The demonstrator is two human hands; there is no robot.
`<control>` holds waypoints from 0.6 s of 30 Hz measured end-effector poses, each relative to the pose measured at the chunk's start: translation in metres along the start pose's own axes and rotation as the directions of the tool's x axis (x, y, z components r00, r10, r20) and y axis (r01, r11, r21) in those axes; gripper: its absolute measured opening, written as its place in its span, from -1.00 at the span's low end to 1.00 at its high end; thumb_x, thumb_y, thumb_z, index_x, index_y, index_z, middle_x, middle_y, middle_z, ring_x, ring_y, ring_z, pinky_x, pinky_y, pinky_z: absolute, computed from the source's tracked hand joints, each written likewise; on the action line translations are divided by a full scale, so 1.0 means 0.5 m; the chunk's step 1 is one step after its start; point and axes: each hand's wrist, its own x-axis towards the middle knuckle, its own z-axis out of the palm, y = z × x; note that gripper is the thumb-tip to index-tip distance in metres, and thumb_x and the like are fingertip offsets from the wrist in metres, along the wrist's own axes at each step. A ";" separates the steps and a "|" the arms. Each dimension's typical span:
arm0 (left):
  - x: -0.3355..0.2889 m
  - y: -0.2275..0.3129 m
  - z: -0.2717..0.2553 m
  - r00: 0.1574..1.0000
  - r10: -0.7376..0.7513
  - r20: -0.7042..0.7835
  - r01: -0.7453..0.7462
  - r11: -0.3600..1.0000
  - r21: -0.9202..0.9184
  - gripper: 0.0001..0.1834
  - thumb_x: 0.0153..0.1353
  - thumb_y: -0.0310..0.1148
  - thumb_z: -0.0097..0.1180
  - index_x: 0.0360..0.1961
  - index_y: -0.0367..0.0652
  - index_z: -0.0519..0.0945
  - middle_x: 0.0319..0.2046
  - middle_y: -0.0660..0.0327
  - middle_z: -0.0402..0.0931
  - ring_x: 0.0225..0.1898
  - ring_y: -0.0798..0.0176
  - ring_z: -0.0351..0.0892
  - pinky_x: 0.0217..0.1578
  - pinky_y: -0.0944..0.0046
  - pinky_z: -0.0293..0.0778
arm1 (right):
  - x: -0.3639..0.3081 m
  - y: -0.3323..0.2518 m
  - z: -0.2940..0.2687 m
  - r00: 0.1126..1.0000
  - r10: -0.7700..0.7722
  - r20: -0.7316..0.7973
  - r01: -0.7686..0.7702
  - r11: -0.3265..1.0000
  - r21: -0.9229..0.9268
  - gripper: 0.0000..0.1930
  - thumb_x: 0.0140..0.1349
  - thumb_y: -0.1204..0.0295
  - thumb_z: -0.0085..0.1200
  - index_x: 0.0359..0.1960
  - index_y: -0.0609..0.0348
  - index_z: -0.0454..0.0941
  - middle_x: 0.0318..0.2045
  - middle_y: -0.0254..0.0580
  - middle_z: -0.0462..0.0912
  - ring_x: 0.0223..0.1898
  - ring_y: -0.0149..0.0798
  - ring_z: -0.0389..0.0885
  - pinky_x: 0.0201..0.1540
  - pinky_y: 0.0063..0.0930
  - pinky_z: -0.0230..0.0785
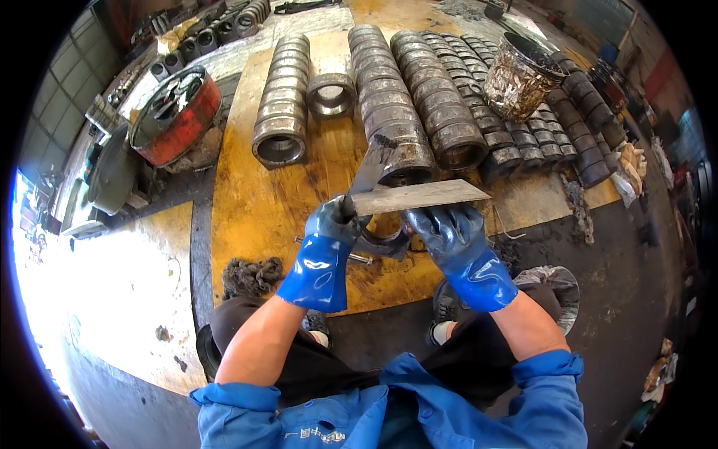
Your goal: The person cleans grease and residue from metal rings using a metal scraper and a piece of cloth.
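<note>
My left hand (330, 230), in a blue rubber glove, is closed round the left end of a flat, pale grey strip (419, 196) with a slanted right end. A shorter flat blade (370, 168) with a dark, dirty tip rises from the same fist; whether the two are joined I cannot tell. My right hand (458, 243), gloved alike, has its fingers bent up against the strip's lower edge, with the fingertips partly hidden behind it. Below and between the gloves lies a metal ring (385, 245), partly covered, with a metal rod (360, 259) beside it.
Rows of thick metal rings (280, 112) lie ahead on a stained yellow board (239, 202). A grimy bucket (520, 82) stands on the right rows. At left is a red round tub (179, 123). A dark fibre wad (250, 277) lies near my left knee.
</note>
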 end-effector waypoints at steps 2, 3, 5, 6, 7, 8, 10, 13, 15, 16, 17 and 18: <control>-0.012 -0.001 0.008 0.998 0.057 -0.034 -0.057 0.998 -0.006 -0.73 0.10 -0.41 0.28 -0.15 -0.23 0.62 -0.33 0.19 0.66 -0.29 0.37 0.60 -0.22 0.34 0.49 | -0.008 0.012 0.002 1.000 -0.022 -0.006 0.022 1.000 -0.013 -0.62 0.01 0.44 0.22 -0.06 -0.07 0.59 -0.23 -0.29 0.57 -0.22 -0.20 0.58 -0.25 -0.28 0.49; -0.017 -0.001 0.012 0.991 0.111 -0.071 -0.112 0.994 -0.007 -0.72 0.10 -0.42 0.29 -0.14 -0.22 0.62 -0.31 0.20 0.66 -0.27 0.37 0.60 -0.21 0.34 0.48 | -0.013 0.018 0.002 0.999 -0.044 -0.014 0.043 0.999 -0.022 -0.62 0.01 0.45 0.22 -0.06 -0.07 0.59 -0.22 -0.29 0.56 -0.20 -0.20 0.57 -0.25 -0.27 0.49; -0.023 -0.007 0.002 0.984 0.156 -0.091 -0.158 0.987 -0.016 -0.72 0.08 -0.43 0.30 -0.14 -0.21 0.62 -0.30 0.15 0.65 -0.25 0.29 0.63 -0.20 0.33 0.49 | -0.014 0.022 0.009 0.999 -0.034 -0.003 0.034 0.997 -0.065 -0.68 0.13 0.35 0.17 -0.04 -0.13 0.51 -0.19 -0.36 0.58 -0.16 -0.20 0.56 -0.15 -0.22 0.47; -0.023 -0.008 -0.001 0.948 0.269 -0.172 -0.257 0.962 0.088 -0.71 0.01 -0.38 0.33 -0.21 -0.18 0.61 -0.38 0.13 0.63 -0.32 0.13 0.61 -0.25 0.21 0.51 | -0.012 0.027 0.010 1.000 -0.030 -0.001 0.030 0.999 -0.027 -0.68 0.12 0.35 0.18 -0.05 -0.14 0.51 -0.18 -0.36 0.58 -0.16 -0.20 0.56 -0.15 -0.21 0.47; -0.023 -0.003 -0.005 0.890 0.387 -0.241 -0.346 0.917 0.196 -0.70 -0.05 -0.32 0.36 -0.27 -0.14 0.61 -0.46 0.12 0.62 -0.39 -0.04 0.60 -0.31 0.09 0.53 | -0.009 0.035 0.006 1.000 -0.029 -0.001 0.029 1.000 0.005 -0.67 0.11 0.36 0.19 -0.05 -0.14 0.52 -0.17 -0.36 0.58 -0.15 -0.21 0.56 -0.15 -0.20 0.47; -0.021 -0.008 -0.006 0.885 0.390 -0.254 -0.334 0.912 0.238 -0.70 -0.07 -0.35 0.37 -0.26 -0.13 0.62 -0.47 0.13 0.62 -0.41 -0.02 0.61 -0.33 0.08 0.52 | -0.004 0.040 -0.003 1.000 -0.024 0.006 0.024 1.000 0.013 -0.66 0.10 0.36 0.21 -0.04 -0.15 0.52 -0.17 -0.36 0.58 -0.14 -0.20 0.56 -0.14 -0.17 0.47; -0.022 -0.005 -0.016 0.855 0.455 -0.249 -0.371 0.872 0.319 -0.70 -0.08 -0.34 0.37 -0.26 -0.12 0.62 -0.47 0.13 0.61 -0.42 -0.02 0.60 -0.35 0.08 0.51 | 0.004 0.049 -0.018 1.000 -0.017 0.012 0.016 0.999 0.028 -0.67 0.09 0.36 0.22 -0.06 -0.15 0.54 -0.17 -0.37 0.58 -0.13 -0.19 0.56 -0.13 -0.16 0.47; -0.024 0.011 -0.041 0.803 0.582 -0.129 -0.439 0.724 0.531 -0.69 -0.09 -0.33 0.38 -0.27 -0.08 0.63 -0.50 0.13 0.59 -0.45 -0.02 0.58 -0.39 0.07 0.49 | 0.010 0.050 -0.040 1.000 -0.019 0.000 0.019 0.999 0.043 -0.69 0.08 0.35 0.23 -0.10 -0.15 0.57 -0.16 -0.37 0.58 -0.12 -0.18 0.57 -0.12 -0.15 0.47; -0.027 0.034 -0.057 0.754 0.632 -0.181 -0.466 0.708 0.531 -0.72 -0.08 -0.34 0.35 -0.28 -0.07 0.63 -0.52 0.14 0.58 -0.47 -0.01 0.57 -0.39 0.07 0.47 | 0.009 0.050 -0.048 0.999 -0.032 -0.029 0.033 0.999 0.037 -0.71 0.08 0.35 0.23 -0.12 -0.15 0.58 -0.16 -0.37 0.58 -0.12 -0.18 0.57 -0.11 -0.15 0.47; -0.025 0.033 -0.066 0.765 0.624 -0.158 -0.474 0.712 0.518 -0.74 -0.07 -0.36 0.32 -0.28 -0.06 0.63 -0.51 0.14 0.58 -0.48 -0.01 0.57 -0.41 0.07 0.47 | 0.001 0.049 -0.054 1.000 0.010 -0.012 -0.010 0.999 0.036 -0.73 0.08 0.35 0.24 -0.14 -0.14 0.59 -0.17 -0.36 0.59 -0.12 -0.18 0.58 -0.11 -0.15 0.47; -0.023 0.036 -0.071 0.761 0.628 -0.160 -0.477 0.710 0.517 -0.74 -0.07 -0.36 0.32 -0.28 -0.06 0.63 -0.51 0.14 0.58 -0.48 -0.01 0.57 -0.41 0.07 0.47 | 0.001 0.049 -0.060 1.000 0.031 -0.005 -0.031 0.999 0.034 -0.74 0.08 0.35 0.24 -0.15 -0.14 0.60 -0.17 -0.36 0.60 -0.12 -0.18 0.58 -0.11 -0.15 0.47; -0.022 0.040 -0.075 0.722 0.675 -0.149 -0.527 0.677 0.514 -0.76 -0.05 -0.37 0.31 -0.30 -0.07 0.63 -0.52 0.13 0.58 -0.49 -0.01 0.57 -0.43 0.07 0.47 | 0.003 0.049 -0.066 0.999 0.051 0.000 -0.051 0.998 0.030 -0.75 0.08 0.35 0.24 -0.16 -0.14 0.60 -0.18 -0.36 0.60 -0.12 -0.17 0.58 -0.11 -0.15 0.47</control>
